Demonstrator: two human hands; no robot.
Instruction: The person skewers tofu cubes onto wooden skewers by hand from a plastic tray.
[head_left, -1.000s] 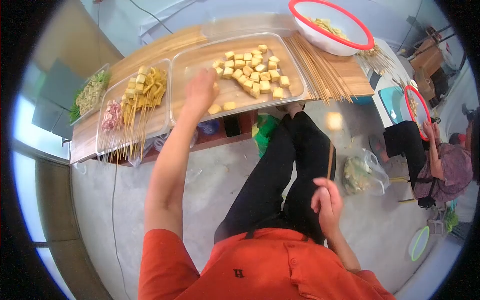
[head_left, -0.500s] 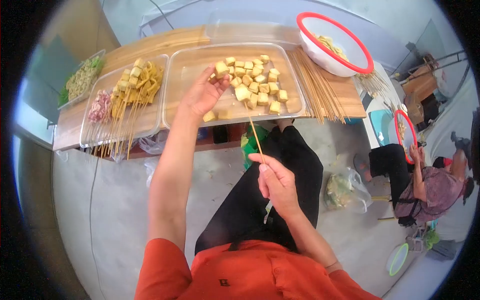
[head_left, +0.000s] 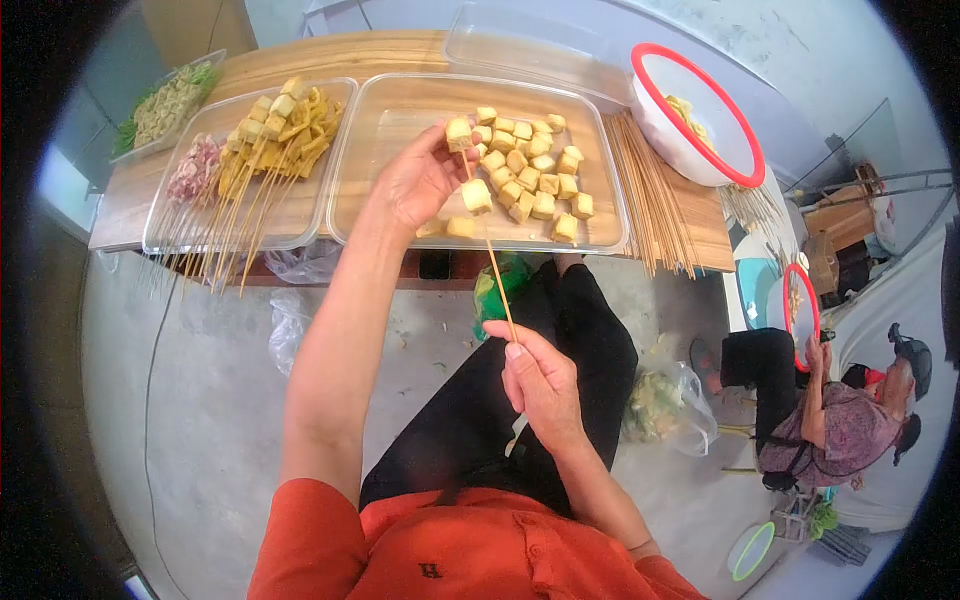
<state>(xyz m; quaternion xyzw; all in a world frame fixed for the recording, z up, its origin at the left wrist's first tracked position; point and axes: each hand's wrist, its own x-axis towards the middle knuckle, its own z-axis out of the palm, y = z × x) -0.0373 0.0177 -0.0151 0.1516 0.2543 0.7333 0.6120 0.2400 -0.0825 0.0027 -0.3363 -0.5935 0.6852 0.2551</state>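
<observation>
My left hand holds a yellow tofu cube between thumb and fingers, over the near left part of a clear tray. The tip of a wooden skewer meets that cube. Lower on the skewer sits a second cube. Near my lap, my right hand grips the skewer's lower part between thumb and fingers. Several loose tofu cubes lie in the clear tray, mostly to the right of my left hand.
On the left, another tray holds filled skewers and pink meat. Bare skewers lie right of the tofu, beside a red-rimmed bowl. A person sits at far right. A plastic bag rests on the floor.
My left hand lifted a cube from the tray and brought it to the skewer tip. My right hand moved leftward with the skewer, bringing the cube on it close to my left hand.
</observation>
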